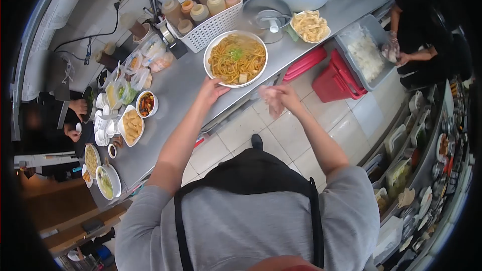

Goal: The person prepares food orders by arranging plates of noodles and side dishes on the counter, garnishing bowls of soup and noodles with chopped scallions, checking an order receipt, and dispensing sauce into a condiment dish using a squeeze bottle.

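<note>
A white bowl of noodles [236, 59], topped with chopped green onion, sits on the steel counter near its front edge. My left hand [213, 91] grips the bowl's rim at the lower left, fingers partly under it. Over the floor just off the counter, my right hand [287, 96] is closed on a crumpled, see-through plastic glove [271, 101] that hangs from the fingers. Right of the noodles, a white dish of pale fried strips [310, 26] stands by a metal bowl [265, 16].
Behind the noodles is a white basket [213, 27] of sauce bottles. Several filled dishes, including fried pieces [132, 126], line the counter at left. A red bin [335, 79] and a grey tub of white food [365, 52] stand at right. Co-workers' hands show at both sides.
</note>
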{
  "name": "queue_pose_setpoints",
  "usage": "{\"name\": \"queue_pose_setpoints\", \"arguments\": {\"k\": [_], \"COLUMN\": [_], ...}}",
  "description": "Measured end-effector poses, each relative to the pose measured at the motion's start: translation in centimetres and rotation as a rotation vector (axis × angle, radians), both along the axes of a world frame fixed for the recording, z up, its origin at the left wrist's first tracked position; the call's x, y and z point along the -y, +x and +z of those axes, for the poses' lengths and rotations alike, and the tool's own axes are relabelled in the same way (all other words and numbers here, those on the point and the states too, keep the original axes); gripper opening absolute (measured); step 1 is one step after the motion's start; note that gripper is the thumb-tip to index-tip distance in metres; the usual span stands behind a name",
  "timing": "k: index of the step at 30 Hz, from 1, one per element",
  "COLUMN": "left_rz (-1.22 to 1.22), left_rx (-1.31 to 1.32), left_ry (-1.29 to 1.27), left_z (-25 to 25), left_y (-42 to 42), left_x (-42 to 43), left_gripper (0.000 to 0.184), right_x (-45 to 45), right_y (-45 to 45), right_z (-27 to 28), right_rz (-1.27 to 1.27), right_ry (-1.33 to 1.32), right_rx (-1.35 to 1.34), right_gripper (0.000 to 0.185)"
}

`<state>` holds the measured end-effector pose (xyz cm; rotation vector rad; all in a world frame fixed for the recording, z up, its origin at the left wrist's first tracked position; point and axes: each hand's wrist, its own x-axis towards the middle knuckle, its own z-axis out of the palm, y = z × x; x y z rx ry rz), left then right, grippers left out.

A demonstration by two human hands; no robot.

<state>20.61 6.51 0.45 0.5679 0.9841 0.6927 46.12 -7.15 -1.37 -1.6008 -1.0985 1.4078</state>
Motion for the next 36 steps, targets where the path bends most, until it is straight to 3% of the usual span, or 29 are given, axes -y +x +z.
{"name": "queue_pose_setpoints", "arguments": {"k": [1, 2, 4, 5, 7, 8, 10, 12, 15, 18, 22, 25, 27, 29, 31, 33, 34, 36], "left_rz": [0.016, -0.006, 0.027, 0.066, 0.135, 0.188, 0.109, 0.063, 0.014, 0.032, 0.218, 0.308, 0.32, 0.385, 0.386, 0.387, 0.425, 0.451], "left_rx": [-0.072, -0.051, 0.01, 0.055, 0.084, 0.08, 0.175, 0.094, 0.15, 0.159, 0.097, 0.052, 0.078, 0.129, 0.056, -0.021, -0.024, -0.03], "left_ry": [0.076, 0.103, 0.143, 0.158, 0.189, 0.196, 0.227, 0.125, 0.061, 0.024, 0.114, 0.088, 0.101, 0.122, 0.107, 0.093, 0.1, 0.109], "left_z": [-0.2, -0.4, -0.8, -0.9, -3.2, -4.6, -6.6, 1.0, 3.3, 6.6, 7.0, 7.0, 6.3, 7.3, 7.1, 7.2, 7.4, 7.4], "left_y": [0.3, 0.7, 0.9, 1.1, 0.7, 0.2, -0.7, -2.2, -4.2, -5.4, -7.7, -11.0, -13.3, -14.8, -17.5, -19.6, -20.4, -21.7], "left_x": [0.1, -0.1, 0.9, 1.7, 3.0, 3.5, 5.2, 8.8, 11.4, 12.5, 12.2, 11.8, 12.4, 13.4, 14.5, 15.5, 16.1, 17.2], "left_gripper": [0.047, 0.049, 0.051, 0.052, 0.051, 0.051, 0.053, 0.058, 0.068, 0.071, 0.069, 0.066, 0.066, 0.066, 0.066, 0.066, 0.066, 0.066], "right_x": [1.5, 2.3, 2.6, 2.1, 1.4, 0.6, -0.9, -3.3, -5.9, -5.5, -4.3, -3.3, -3.8, -4.7, -7.7, -11.5, -12.7, -15.2], "right_y": [0.1, -0.6, -2.9, -4.4, -6.9, -7.1, -6.5, -4.3, -5.8, -10.7, -16.0, -15.2, -12.5, -9.6, -7.1, -6.2, -7.3, -9.7], "right_z": [-0.5, -0.9, -1.9, -2.4, -3.2, -2.8, -0.8, 2.1, 4.6, 4.5, 3.0, 1.9, 1.2, 3.0, 4.6, 4.1, 3.2, 0.3], "right_rz": [-0.21, -0.165, -0.455, -0.38, -0.432, -0.387, -0.367, -0.26, -0.068, 0.009, -0.012, -0.004, 0.142, 0.099, 0.097, 0.085, 0.078, -0.009], "right_ry": [-0.021, -0.029, 0.048, 0.007, 0.073, 0.034, 0.089, 0.168, 0.28, 0.103, -0.173, -0.238, -0.191, -0.02, 0.226, 0.342, 0.342, 0.644], "right_rx": [-0.343, -0.343, -0.912, -0.914, -1.585, -1.584, -1.297, -1.267, -1.251, -1.373, -1.532, -1.543, -1.286, -1.112, -0.493, -0.04, -0.044, 0.435], "right_gripper": [0.031, 0.031, 0.031, 0.031, 0.045, 0.045, 0.046, 0.045, 0.045, 0.046, 0.047, 0.048, 0.049, 0.055, 0.047, 0.037, 0.037, 0.032]}}
